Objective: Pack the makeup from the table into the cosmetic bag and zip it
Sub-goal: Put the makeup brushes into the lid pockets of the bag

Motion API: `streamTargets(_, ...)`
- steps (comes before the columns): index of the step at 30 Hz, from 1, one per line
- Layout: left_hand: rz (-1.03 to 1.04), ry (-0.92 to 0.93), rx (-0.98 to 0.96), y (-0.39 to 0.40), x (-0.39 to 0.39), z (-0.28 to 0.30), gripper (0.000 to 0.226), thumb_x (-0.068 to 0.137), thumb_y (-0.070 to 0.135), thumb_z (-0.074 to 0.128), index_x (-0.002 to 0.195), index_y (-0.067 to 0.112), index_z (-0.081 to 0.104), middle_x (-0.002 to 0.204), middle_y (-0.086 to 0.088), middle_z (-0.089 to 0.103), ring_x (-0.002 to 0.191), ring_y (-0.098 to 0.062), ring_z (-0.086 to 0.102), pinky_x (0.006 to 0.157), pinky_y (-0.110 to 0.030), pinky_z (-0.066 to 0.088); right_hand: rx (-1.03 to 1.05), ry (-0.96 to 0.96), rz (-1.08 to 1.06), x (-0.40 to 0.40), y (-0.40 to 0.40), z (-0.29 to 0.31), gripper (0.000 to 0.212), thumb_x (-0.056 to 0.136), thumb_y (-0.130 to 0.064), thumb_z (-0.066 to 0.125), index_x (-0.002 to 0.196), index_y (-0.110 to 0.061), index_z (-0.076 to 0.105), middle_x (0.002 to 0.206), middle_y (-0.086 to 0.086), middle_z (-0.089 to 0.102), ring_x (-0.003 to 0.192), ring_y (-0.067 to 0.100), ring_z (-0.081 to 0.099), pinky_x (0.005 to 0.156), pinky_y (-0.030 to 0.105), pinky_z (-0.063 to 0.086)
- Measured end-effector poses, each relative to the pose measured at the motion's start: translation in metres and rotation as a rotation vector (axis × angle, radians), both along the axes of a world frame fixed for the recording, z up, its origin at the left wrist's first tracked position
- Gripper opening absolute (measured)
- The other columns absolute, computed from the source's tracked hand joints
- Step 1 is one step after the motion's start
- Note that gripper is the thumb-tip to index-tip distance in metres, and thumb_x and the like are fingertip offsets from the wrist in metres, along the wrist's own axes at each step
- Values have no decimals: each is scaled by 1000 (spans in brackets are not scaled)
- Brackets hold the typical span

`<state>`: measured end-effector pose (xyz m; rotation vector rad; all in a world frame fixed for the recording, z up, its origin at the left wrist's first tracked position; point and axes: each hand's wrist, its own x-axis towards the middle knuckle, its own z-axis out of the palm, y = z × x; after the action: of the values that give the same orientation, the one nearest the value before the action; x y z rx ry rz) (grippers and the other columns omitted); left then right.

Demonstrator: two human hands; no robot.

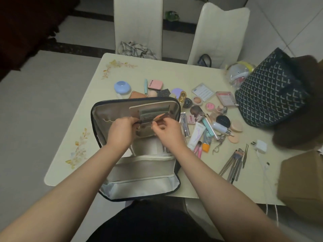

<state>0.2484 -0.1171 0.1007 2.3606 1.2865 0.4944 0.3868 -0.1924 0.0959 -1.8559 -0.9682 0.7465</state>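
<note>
The beige cosmetic bag (139, 173) with dark trim lies unzipped and spread flat on the table, its lid half tilted up. Over the lid's inner pockets, my left hand (120, 131) grips the edge of a pocket. My right hand (166, 131) pinches a thin makeup brush (161, 117) whose tip points up and right into that pocket. Loose makeup lies behind and to the right of the bag: a blue round case (122, 87), a pink compact (155, 84), a white tube (196, 135), round powder puffs (236, 125) and a bundle of brushes (232, 163).
A dark patterned tote (269, 91) stands at the table's right. A white charger (261, 145) with its cable and a brown cardboard box (300, 186) sit at the right edge. Two white chairs (138, 25) stand behind the table.
</note>
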Motion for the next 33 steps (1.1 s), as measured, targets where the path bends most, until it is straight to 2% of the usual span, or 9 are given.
streamTargets(2, -3, -6, -6, 1, -1, -1, 21, 87, 9, 61, 102, 14, 74, 94, -17, 71, 88, -37, 64, 74, -39, 51, -40, -62, 36, -2, 6, -3, 6, 84, -18, 61, 86, -15, 66, 77, 2, 70, 75, 14, 67, 79, 33, 55)
streamTargets(6, -10, 3, -14, 2, -2, -3, 22, 88, 12, 60, 105, 16, 73, 98, -15, 71, 91, -36, 64, 76, -37, 50, -173, -240, 152, -8, 14, -6, 17, 86, -19, 61, 96, -9, 71, 88, 6, 72, 84, 18, 66, 74, 16, 44)
streamTargets(8, -22, 1, -11, 2, -2, -4, 23, 88, 12, 60, 106, 17, 72, 98, -14, 71, 91, -35, 63, 75, -37, 49, -206, -299, 191, -13, 18, -9, 19, 86, -18, 60, 98, -9, 72, 92, 8, 72, 89, 22, 65, 80, 24, 48)
streamTargets(10, -33, 6, 0, 2, -3, -4, 22, 89, 14, 59, 106, 18, 72, 98, -13, 71, 91, -35, 63, 74, -37, 50, -241, -345, 196, -18, 22, -11, 19, 85, -18, 59, 96, -11, 72, 92, 9, 72, 91, 26, 64, 79, 32, 51)
streamTargets(17, -36, 130, 53, 1, -2, 0, 28, 91, 43, 53, 108, 25, 66, 100, 1, 66, 96, -25, 62, 69, -32, 47, -274, -498, 234, -23, 23, -7, 23, 85, -14, 53, 102, -13, 68, 100, 13, 69, 98, 31, 60, 78, 34, 48)
streamTargets(21, -27, 111, 46, 2, -1, 2, 27, 94, 42, 49, 112, 30, 65, 103, 2, 66, 98, -24, 61, 68, -31, 45, -203, -479, 202, -23, 19, -12, 21, 84, -16, 55, 100, -10, 67, 96, 14, 69, 93, 33, 61, 78, 37, 50)
streamTargets(26, -39, 117, 56, 5, -1, 3, 25, 95, 38, 48, 112, 32, 66, 103, 2, 66, 98, -24, 61, 67, -31, 45, -82, -293, 65, -24, 16, -10, 23, 86, -15, 59, 107, -11, 68, 85, 9, 70, 80, 22, 64, 78, 30, 50)
streamTargets(30, -79, 17, 161, 3, -1, 2, 20, 88, 29, 61, 106, 27, 70, 95, 0, 66, 92, -28, 61, 59, -29, 43, -81, -272, 59, -27, 19, -11, 23, 87, -11, 56, 107, -12, 68, 88, 10, 71, 84, 24, 64, 78, 30, 50)
streamTargets(33, -82, -4, 207, 2, 1, -1, 19, 82, 27, 70, 100, 25, 73, 86, -3, 65, 88, -30, 58, 55, -25, 35, -55, -114, 17, -27, 16, -10, 30, 86, -3, 53, 114, -8, 64, 99, 11, 70, 94, 21, 65, 89, 31, 51)
